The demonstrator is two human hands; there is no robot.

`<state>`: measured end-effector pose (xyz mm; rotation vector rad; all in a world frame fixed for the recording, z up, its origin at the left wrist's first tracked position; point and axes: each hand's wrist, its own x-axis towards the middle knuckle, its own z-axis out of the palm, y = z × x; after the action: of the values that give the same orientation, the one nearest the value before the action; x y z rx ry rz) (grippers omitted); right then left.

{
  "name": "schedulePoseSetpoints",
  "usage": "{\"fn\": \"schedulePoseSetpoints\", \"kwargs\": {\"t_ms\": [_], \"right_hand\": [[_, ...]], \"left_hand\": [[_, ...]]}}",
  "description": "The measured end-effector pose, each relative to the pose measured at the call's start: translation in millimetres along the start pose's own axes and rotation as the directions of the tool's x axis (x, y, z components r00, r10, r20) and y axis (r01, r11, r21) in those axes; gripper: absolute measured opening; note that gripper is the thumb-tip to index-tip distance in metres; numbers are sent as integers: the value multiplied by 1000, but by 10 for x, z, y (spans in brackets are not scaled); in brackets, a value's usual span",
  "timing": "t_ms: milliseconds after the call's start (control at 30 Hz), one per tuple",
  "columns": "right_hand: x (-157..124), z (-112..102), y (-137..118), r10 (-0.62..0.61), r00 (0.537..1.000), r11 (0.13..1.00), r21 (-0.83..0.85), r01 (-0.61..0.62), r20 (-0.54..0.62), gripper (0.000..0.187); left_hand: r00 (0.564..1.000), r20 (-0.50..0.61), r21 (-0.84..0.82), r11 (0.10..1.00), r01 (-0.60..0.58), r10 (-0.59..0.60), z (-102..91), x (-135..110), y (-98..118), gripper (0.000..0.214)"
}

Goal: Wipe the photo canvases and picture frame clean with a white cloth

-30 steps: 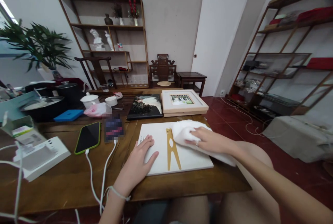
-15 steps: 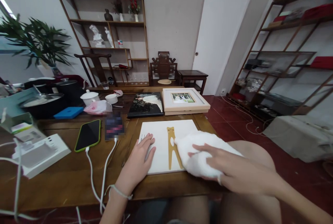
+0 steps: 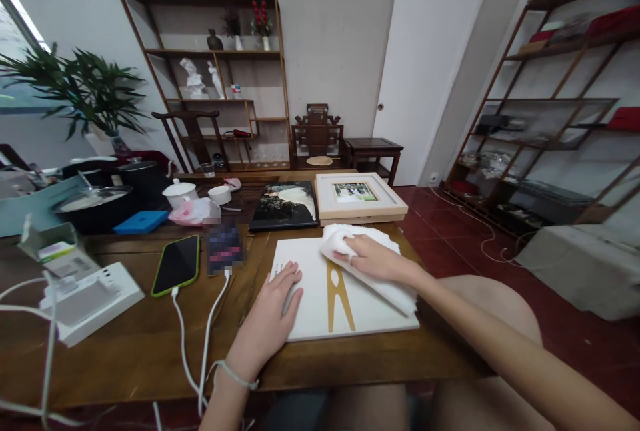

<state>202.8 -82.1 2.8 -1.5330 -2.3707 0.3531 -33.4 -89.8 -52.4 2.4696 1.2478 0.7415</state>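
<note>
A white flat panel [image 3: 310, 314] with a gold clothespin-shaped mark [image 3: 338, 293] lies on the wooden table [image 3: 125, 351] in front of me. My left hand [image 3: 273, 314] rests flat on the panel's left edge, fingers stretched out. Over the panel's far right part, my right hand [image 3: 373, 259] presses a white cloth [image 3: 345, 239], fingers curled on it. The cloth hides that corner of the panel.
Behind the panel lie a dark photo print [image 3: 285, 204] and a light wooden picture frame [image 3: 357, 197]. To the left are a green-cased phone [image 3: 177, 264] on a white cable [image 3: 183, 344], a white box [image 3: 85, 301], pots and bowls. Shelves line the back and right walls.
My right hand has carried the cloth from the panel's near right edge back up to its far right corner. The left hand has stayed on the panel's left edge.
</note>
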Motion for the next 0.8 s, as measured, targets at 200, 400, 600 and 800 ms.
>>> {"fn": "schedulePoseSetpoints", "kwargs": {"t_ms": [200,400,600,800], "right_hand": [[-274,261,-269,-127,992,988,-90,129,30,34],[-876,238,-656,-317,929,943,-43,330,190,28],[-635,138,-447,-231,969,971,-36,234,84,21],[71,82,-70,-110,994,993,-35,110,1,37]], "left_hand": [[1000,-7,-8,1000,-8,8,18,4,-12,34],[1000,-7,3,1000,-27,27,25,12,-19,34],[999,-22,8,999,-38,38,20,6,-20,31],[1000,-11,0,1000,-11,11,8,5,0,31]]}}
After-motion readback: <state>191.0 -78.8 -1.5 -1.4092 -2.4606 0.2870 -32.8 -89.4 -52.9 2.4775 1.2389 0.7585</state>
